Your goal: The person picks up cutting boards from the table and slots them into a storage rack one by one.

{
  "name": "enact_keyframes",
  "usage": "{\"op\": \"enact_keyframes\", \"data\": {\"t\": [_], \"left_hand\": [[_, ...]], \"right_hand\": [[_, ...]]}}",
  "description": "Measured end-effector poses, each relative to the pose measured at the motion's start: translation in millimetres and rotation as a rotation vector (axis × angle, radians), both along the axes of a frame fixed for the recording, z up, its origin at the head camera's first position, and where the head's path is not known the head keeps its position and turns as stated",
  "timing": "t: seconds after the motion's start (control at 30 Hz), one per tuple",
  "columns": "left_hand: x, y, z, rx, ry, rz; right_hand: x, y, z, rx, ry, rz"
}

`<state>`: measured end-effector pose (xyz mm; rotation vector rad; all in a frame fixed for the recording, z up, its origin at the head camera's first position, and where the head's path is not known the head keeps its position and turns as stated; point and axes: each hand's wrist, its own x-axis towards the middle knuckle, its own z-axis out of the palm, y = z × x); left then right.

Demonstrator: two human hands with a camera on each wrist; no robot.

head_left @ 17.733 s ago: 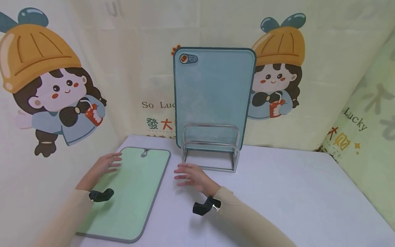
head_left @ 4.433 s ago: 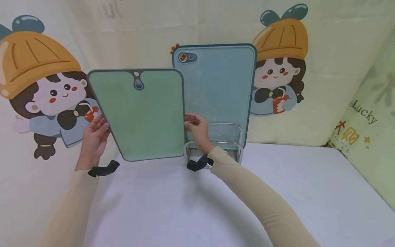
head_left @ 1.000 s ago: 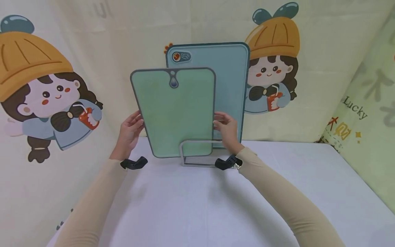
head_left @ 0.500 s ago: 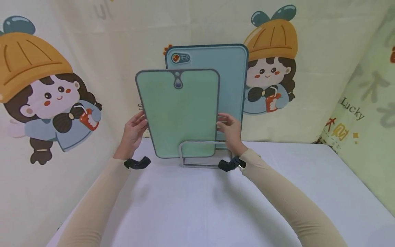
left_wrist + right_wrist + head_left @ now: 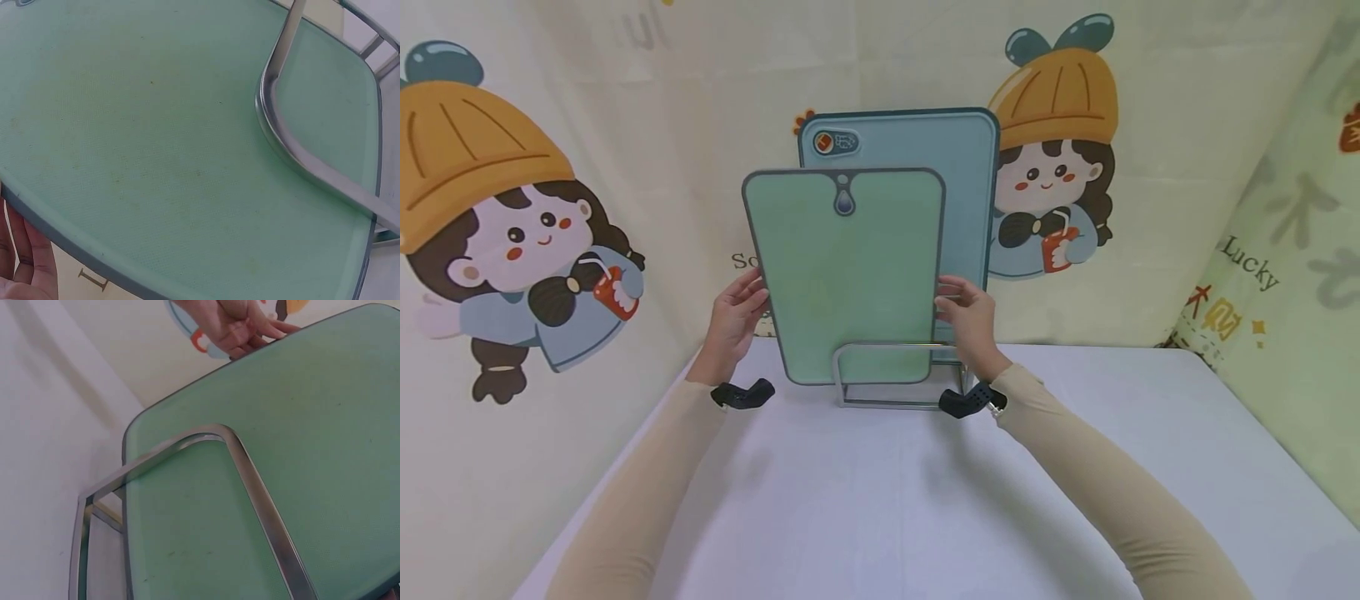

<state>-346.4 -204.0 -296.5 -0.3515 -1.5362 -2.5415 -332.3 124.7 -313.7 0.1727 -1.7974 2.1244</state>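
An upright green cutting board [image 5: 850, 267] with a grey rim is held between both hands. My left hand [image 5: 733, 321] pinches its left edge, while my right hand [image 5: 972, 325] pinches the right edge. The board's lower right part sits behind the front loop of a metal rack [image 5: 887, 344], and its lower left corner sticks out past the rack's left side. Whether its bottom edge touches the rack's base, I cannot tell. Behind it, a larger blue cutting board [image 5: 966, 200] stands in the rack, partly hidden. In the right wrist view, the left hand [image 5: 234, 328] shows across the green board.
A white-covered table [image 5: 880, 500] carries the rack near its back edge. Behind hangs a printed cloth backdrop [image 5: 700, 150] with cartoon figures, close to the rack's rear. More cloth [image 5: 1292, 275] closes off the right side.
Earlier the green board lay flat at the left; then both hands held it upright. Over the last second it has shifted right with both hands, further behind the rack's front loop.
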Motion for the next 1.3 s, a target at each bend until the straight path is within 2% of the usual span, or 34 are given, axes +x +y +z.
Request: {"op": "enact_keyframes", "data": {"t": [0.2,0.53,0.67,0.8,1.03,1.3], "left_hand": [[-5.4,5.2,-1.6,-0.001,-0.003,0.001],[-8.3,13.8,-2.3,0.009,0.019,-0.041],[-8.8,17.4,-2.2,0.016,0.009,-0.042],[-8.3,19.5,-3.3,-0.022,0.021,-0.041],[-8.8,21.6,-3.2,-0.102,0.030,0.003],[-8.5,22.9,0.6,-0.117,0.020,0.029]], "right_hand": [[-0.4,5.0,-1.9,0.022,-0.001,-0.018],[1.6,12.2,-0.7,-0.001,-0.031,-0.050],[2.7,16.2,-1.2,0.035,-0.039,-0.055],[5.1,20.7,-1.8,0.080,-0.036,-0.055],[3.8,24.7,-6.7,0.066,-0.027,-0.043],[4.6,26.7,-4.6,0.080,-0.023,-0.039]]}}
